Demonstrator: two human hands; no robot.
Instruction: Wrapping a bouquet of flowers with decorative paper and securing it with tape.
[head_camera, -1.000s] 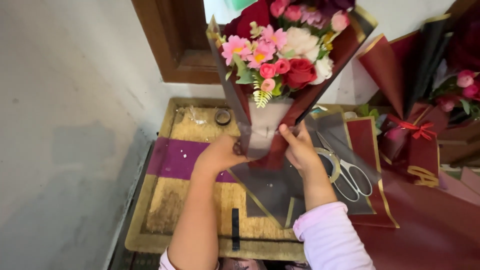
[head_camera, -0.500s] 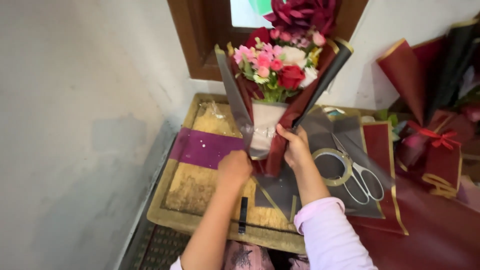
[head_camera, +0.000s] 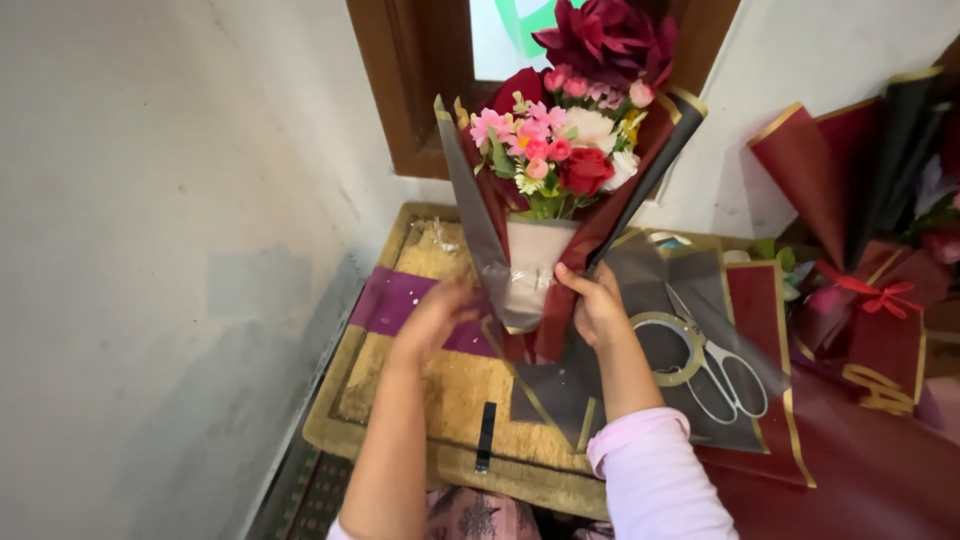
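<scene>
Right hand (head_camera: 598, 305): fingers clamped on upright bouquet (head_camera: 555, 190) stem. Left hand (head_camera: 435, 315): blurred at its left, finger state indeterminate.

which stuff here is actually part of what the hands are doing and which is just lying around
In use:
- bouquet, held upright
- its dark and red wrapping paper
- right hand gripping the wrap
- left hand, blurred, at the wrap's left edge

Lying about:
- scissors
- tape roll
- loose wrapping sheets
- finished bouquets on the right
- mat
</scene>
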